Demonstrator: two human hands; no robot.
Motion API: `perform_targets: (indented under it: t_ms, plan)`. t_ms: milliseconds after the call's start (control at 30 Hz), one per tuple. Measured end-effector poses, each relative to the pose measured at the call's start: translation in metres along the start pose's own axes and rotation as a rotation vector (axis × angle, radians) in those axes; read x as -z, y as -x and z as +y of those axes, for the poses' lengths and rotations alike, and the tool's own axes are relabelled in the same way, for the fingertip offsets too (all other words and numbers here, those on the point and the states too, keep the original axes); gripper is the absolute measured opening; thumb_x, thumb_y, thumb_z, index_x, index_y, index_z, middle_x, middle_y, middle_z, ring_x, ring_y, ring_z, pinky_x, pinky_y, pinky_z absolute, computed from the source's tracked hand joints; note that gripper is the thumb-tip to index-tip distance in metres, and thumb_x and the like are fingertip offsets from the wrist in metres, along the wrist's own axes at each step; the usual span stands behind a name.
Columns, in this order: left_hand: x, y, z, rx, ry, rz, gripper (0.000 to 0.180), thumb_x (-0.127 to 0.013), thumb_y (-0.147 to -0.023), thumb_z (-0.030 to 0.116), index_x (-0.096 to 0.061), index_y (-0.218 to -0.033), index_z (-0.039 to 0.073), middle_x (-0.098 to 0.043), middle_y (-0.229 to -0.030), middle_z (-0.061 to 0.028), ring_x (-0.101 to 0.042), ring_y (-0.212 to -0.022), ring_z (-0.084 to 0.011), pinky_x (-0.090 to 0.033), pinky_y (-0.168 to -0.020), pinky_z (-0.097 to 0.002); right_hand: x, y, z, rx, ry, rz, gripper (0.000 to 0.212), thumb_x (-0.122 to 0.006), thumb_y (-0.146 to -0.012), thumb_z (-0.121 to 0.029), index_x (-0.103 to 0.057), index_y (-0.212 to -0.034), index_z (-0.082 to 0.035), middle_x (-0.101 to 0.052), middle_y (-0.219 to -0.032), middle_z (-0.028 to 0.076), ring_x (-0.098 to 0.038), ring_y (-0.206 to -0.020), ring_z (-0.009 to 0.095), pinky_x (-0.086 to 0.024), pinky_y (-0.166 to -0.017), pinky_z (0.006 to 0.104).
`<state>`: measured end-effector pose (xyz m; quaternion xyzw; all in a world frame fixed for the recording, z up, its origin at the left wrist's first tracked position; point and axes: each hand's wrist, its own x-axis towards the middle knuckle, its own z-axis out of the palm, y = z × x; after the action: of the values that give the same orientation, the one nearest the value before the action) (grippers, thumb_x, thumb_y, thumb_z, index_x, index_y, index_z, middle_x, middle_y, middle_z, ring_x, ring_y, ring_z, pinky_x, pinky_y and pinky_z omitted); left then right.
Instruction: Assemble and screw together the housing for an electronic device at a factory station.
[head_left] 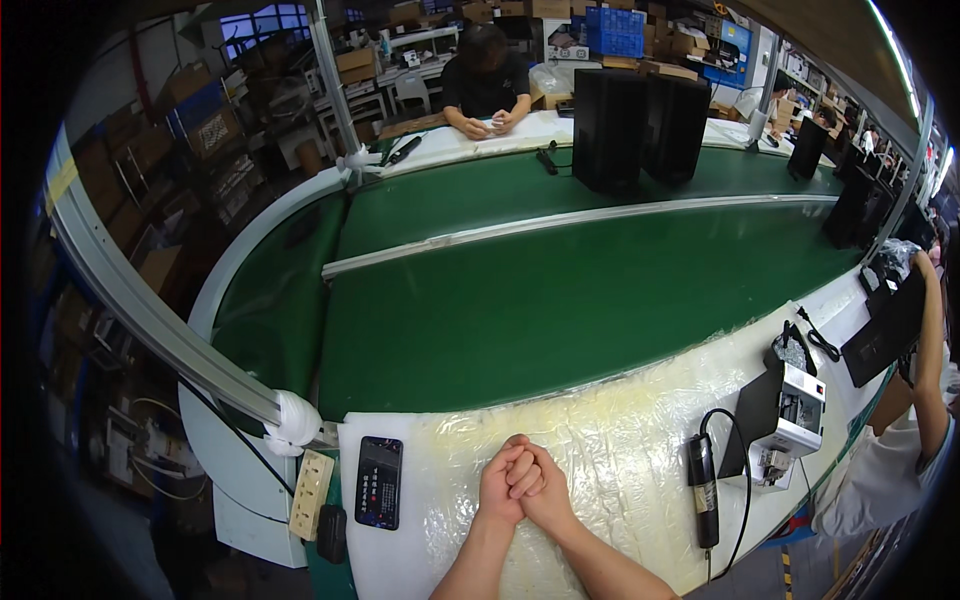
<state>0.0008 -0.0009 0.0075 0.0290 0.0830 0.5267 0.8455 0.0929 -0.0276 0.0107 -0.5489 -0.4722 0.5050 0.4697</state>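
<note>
My left hand (pixel 498 490) and my right hand (pixel 545 494) are clasped together, fingers wrapped round each other, above the plastic-covered padded worktop (pixel 610 450). Nothing shows between them. To their left lies a black phone (pixel 380 483) with its screen lit. On the right side a black electric screwdriver (pixel 704 490) with a cord rests lengthwise. Beyond it stands a small white machine (pixel 798 412) with an open front and a dark panel at its side.
A green conveyor belt (pixel 520 310) with a metal rail (pixel 560 222) runs past the worktop, carrying tall black speaker-like boxes (pixel 610 130). A power strip (pixel 311 494) and a metal post (pixel 150 290) stand left. Another person (pixel 485 85) sits opposite; a co-worker's arm (pixel 930 350) is at right.
</note>
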Motion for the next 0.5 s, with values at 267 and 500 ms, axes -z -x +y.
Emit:
perform_targets:
  t_ms: [267,500]
  plan:
    - [0.0015,-0.0004,0.0005,0.006,0.004,0.001,0.022,-0.041,-0.096,0.01,-0.061,-0.106,0.007,-0.031,-0.048,0.0038,-0.03,-0.037,-0.0097,-0.033,-0.044,-0.0283,0.0008,-0.0002,-0.003,-0.013,0.002,-0.005,0.05,-0.065,-0.079,-0.006,-0.055,-0.128,-0.007,-0.07,-0.101,0.014,-0.069,-0.091,0.021,-0.054,-0.079,0.0297]
    - [0.001,-0.0008,-0.0006,-0.006,-0.006,0.03,0.024,-0.04,-0.096,0.01,-0.062,-0.106,0.007,-0.033,-0.048,0.0039,-0.031,-0.035,-0.0094,-0.033,-0.041,-0.0283,0.0006,0.0008,-0.0046,0.004,-0.011,0.005,0.049,-0.064,-0.08,-0.006,-0.055,-0.128,-0.006,-0.07,-0.099,0.014,-0.069,-0.089,0.021,-0.054,-0.078,0.029]
